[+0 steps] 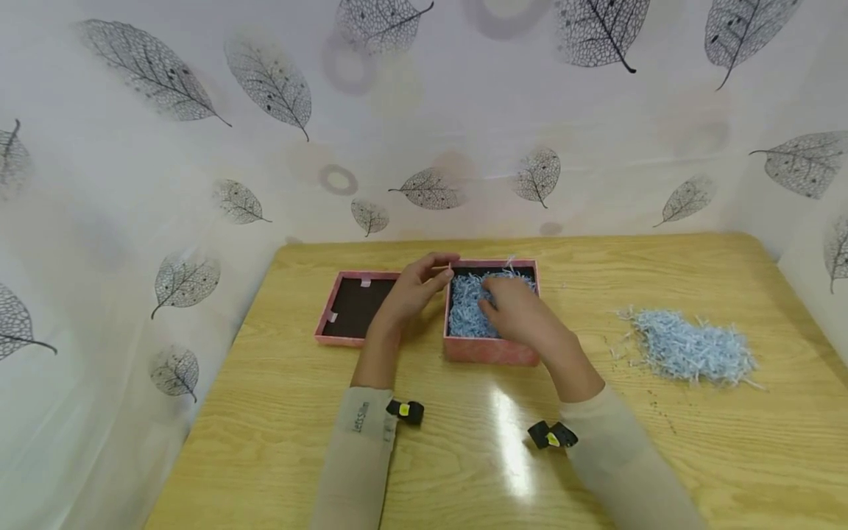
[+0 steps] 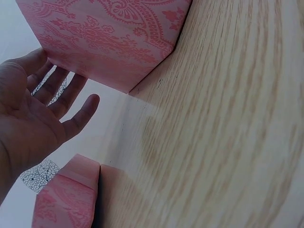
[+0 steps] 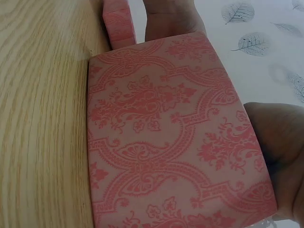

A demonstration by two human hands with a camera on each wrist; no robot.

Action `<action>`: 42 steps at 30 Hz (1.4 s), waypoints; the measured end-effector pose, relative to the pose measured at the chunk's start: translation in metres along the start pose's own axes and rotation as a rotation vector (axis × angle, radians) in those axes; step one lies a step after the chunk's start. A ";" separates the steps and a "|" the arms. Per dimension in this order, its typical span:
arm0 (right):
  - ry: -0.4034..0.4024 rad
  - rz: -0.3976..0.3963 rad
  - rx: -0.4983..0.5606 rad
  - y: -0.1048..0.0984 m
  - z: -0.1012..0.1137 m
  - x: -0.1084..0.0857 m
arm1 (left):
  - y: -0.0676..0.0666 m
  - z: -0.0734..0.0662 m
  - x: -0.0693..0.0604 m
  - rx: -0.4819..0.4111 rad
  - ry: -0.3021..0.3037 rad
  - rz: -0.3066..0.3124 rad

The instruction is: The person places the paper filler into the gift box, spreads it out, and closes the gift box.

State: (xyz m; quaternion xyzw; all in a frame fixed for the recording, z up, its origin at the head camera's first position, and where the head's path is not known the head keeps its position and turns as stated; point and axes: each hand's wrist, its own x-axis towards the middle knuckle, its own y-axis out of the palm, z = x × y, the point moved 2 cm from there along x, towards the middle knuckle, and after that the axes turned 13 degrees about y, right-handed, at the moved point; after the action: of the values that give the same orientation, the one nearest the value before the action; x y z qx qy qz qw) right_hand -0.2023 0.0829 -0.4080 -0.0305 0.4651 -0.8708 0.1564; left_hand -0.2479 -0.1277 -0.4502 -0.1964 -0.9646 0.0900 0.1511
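Pink box [image 1: 492,351] is open, upright on the worktop [image 1: 265,412], abt midway btwn L & R edges & nearer the far edge. Lies btwn the 2 hands. Inside: blue paper shreds [image 1: 467,313], a few strands poking over the far rim; dark lining shows along the far wall.

L hand [image 1: 414,291] is at the box's far L corner, thumb by the rim, fingers loosely stretched past the corner; L wrist view has the little finger apart from the box. So it's touching w/ relaxed fingers, not clenched. R hand [image 1: 520,305] reaches in over the R part of the box, fingers down in the shreds; tips hidden, so can't tell if it's grasping any or just pressing.

Lid [image 1: 354,309] lies inside-up L of the box, twd the worktop's L edge, dark inside w/ 2 pale tabs; L forearm crosses its near R corner. Loose pile [image 1: 692,346] of the same pale blue shreds sits well apart, R of the box, nr the worktop's R edge, w/ stray bits on its L side.

Light sleeves [image 1: 358,442] on both arms. Behind the far edge: pale cloth [image 1: 464,110] w/ grey leaf prints.
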 end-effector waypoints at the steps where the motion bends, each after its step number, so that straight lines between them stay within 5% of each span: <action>1: -0.004 0.014 -0.004 0.001 0.001 0.000 | 0.000 0.000 0.000 -0.003 0.002 -0.001; 9: -0.006 0.069 -0.025 0.007 0.003 0.000 | -0.002 0.002 -0.003 -0.003 0.018 0.007; 13: 0.000 0.023 0.111 -0.001 0.002 -0.004 | -0.003 0.005 -0.005 -0.006 0.007 0.003; 15: 0.013 -0.012 0.228 -0.007 0.000 -0.005 | -0.004 0.005 -0.006 -0.004 0.001 0.001; 18: 0.088 -0.002 0.546 -0.016 -0.001 -0.006 | -0.004 0.005 -0.004 0.003 -0.003 0.000; 23: 0.231 0.139 1.012 -0.016 0.004 -0.003 | -0.003 0.003 -0.002 0.011 0.002 -0.003; 30: 0.379 0.247 0.999 -0.002 -0.001 0.007 | -0.001 0.000 -0.001 0.025 -0.001 0.002; 42: 0.402 0.397 1.045 0.005 -0.010 0.012 | 0.000 -0.001 0.001 0.023 0.013 -0.003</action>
State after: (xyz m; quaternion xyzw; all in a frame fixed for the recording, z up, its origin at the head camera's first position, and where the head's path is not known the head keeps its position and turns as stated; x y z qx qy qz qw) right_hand -0.2141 0.0849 -0.4186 0.3037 -0.0082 -0.9272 0.2192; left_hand -0.2486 -0.1266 -0.4491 -0.1937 -0.9628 0.0996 0.1597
